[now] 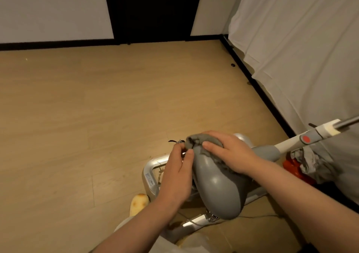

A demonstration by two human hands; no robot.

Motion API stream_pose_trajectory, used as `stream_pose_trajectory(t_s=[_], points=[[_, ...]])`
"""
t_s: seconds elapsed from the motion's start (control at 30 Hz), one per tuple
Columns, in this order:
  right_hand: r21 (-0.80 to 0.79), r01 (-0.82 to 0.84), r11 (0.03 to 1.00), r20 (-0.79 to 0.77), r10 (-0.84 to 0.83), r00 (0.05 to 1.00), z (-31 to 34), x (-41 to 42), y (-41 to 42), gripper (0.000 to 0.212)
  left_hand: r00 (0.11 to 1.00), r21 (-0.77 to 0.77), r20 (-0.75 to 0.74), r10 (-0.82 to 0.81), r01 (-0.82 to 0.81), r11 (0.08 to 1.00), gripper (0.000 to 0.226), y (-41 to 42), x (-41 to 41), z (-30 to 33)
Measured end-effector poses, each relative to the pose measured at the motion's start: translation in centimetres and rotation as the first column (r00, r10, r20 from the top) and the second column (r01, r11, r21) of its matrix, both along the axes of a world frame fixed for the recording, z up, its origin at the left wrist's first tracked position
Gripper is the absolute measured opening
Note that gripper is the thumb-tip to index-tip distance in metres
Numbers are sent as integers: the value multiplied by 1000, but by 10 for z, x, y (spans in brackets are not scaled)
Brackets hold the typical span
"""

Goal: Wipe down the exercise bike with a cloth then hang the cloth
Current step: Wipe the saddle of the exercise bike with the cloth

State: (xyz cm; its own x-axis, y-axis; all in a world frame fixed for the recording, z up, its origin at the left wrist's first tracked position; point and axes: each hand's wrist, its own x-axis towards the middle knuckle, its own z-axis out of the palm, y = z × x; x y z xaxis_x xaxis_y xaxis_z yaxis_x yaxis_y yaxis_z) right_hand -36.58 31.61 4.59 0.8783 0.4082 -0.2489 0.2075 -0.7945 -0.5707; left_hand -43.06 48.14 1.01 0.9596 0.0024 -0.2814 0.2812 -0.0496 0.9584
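Low and right of centre in the frame, the right hand (231, 151) lies over a crumpled grey cloth (202, 141), fingers curled round it and pressing it onto the narrow front end of the exercise bike's grey saddle (217, 184). The left hand (177, 177), just to its left, pinches something small and metallic beside the saddle nose — too small to identify. A white frame tube (291, 143) runs toward the right edge, carrying a grey clamp with a red round knob (306, 139). A pale label on the silver base (150, 180) is unreadable. Wooden floor (97, 116) fills the left.
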Motion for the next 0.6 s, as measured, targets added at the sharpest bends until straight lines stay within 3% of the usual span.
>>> stream_pose_trajectory(t_s=[0.1, 0.17, 0.23, 0.27, 0.37, 0.43, 0.5, 0.6], points=[[-91, -106, 990, 169, 120, 978, -2, -20, 2, 51, 998, 16, 31, -46, 46, 999, 14, 2, 1, 1], [-72, -159, 985, 81, 165, 983, 0, -12, -6, 47, 997, 27, 39, -66, 65, 998, 23, 3, 4, -3], [-38, 36, 999, -37, -38, 999, 0, 3, -8, 37, 995, 39, 31, -100, 99, 994, 42, 3, 8, -6], [-56, 115, 992, -25, -117, 993, -3, 5, -5, 33, 993, 41, 25, -117, 116, 992, 50, 2, 9, -6], [-94, -24, 995, 108, 34, 994, -1, -11, 9, 43, 993, 8, 36, -113, 113, 994, 48, 3, 16, -2], [-78, -63, 995, 14, 64, 998, 3, -10, -1, 47, 992, -10, 34, -125, 125, 992, 40, 4, 20, -1], [-125, 103, 987, -58, -111, 992, 4, 5, -16, 38, 984, 23, 31, -178, 177, 984, 39, 4, 25, 0], [-284, 254, 925, 14, -261, 965, 3, 2, -15, 33, 962, 88, 49, -270, 265, 960, 34, 0, 33, 4]])
